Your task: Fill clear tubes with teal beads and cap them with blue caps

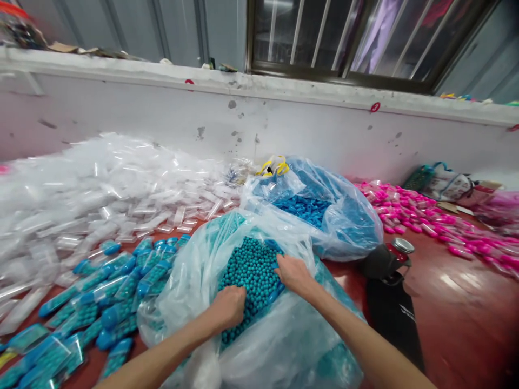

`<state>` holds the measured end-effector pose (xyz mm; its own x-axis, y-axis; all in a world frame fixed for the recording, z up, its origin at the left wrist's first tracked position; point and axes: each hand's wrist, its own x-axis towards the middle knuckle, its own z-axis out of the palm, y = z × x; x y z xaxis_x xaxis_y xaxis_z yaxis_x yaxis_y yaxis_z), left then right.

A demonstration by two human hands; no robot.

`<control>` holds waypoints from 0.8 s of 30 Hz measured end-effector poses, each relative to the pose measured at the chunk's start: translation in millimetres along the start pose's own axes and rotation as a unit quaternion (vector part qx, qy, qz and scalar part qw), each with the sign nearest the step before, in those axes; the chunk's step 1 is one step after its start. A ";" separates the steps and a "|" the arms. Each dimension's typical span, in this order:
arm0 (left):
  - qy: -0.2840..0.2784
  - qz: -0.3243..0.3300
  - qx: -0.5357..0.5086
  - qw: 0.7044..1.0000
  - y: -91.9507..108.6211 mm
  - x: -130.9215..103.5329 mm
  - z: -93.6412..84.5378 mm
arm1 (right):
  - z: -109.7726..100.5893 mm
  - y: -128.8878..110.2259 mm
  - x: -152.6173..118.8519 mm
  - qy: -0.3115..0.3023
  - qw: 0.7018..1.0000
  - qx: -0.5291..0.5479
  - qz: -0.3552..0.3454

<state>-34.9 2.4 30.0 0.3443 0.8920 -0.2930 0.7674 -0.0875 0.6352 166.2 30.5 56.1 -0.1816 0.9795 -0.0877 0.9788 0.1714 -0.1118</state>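
Note:
A clear plastic bag (190, 275) stands open in front of me, full of small teal beads (253, 270). Over the left part of the beads is my left hand (231, 307), its fingers curled closed; whatever it holds is hidden. My right hand (292, 274) is closed at the right side of the beads, with a small bit of blue showing at its fingertips, too small to name. A blue piece (277, 293) lies on the beads just below the right hand. Left of the bag, bead-filled tubes with blue ends (117, 286) are piled on the red surface.
Behind, another bag (352, 216) holds blue pieces (304, 209). Empty clear tubes (121, 189) are heaped at the left. Pink items (438, 221) spread at the right, near a jar with a silver lid (402, 246) and a black object (391, 319). A wall runs behind.

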 end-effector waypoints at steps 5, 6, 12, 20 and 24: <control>-0.023 -0.045 -0.119 0.992 19.7 33.7 21.8 | 13.0 -11.0 5.0 -0.014 1.000 -0.017 0.006; -0.036 -0.058 -0.154 0.986 20.8 39.4 25.2 | 15.4 -12.1 5.3 -0.015 1.000 -0.014 0.003; -0.104 -0.090 -0.388 0.911 12.1 42.8 23.7 | 13.9 -4.9 4.1 0.004 0.999 0.042 -0.005; -0.103 -0.086 -0.503 0.854 2.7 30.5 9.4 | 21.7 -4.5 2.7 0.018 0.986 0.156 -0.058; -0.033 -0.077 -0.470 0.879 2.5 30.2 9.7 | 19.7 -5.9 2.5 0.004 0.966 0.254 -0.049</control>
<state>-17.3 24.8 15.8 0.3300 0.8304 -0.4489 0.0336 0.4649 0.8847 158.1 29.8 37.1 -0.2680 0.9624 -0.0441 0.7843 0.1914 -0.5902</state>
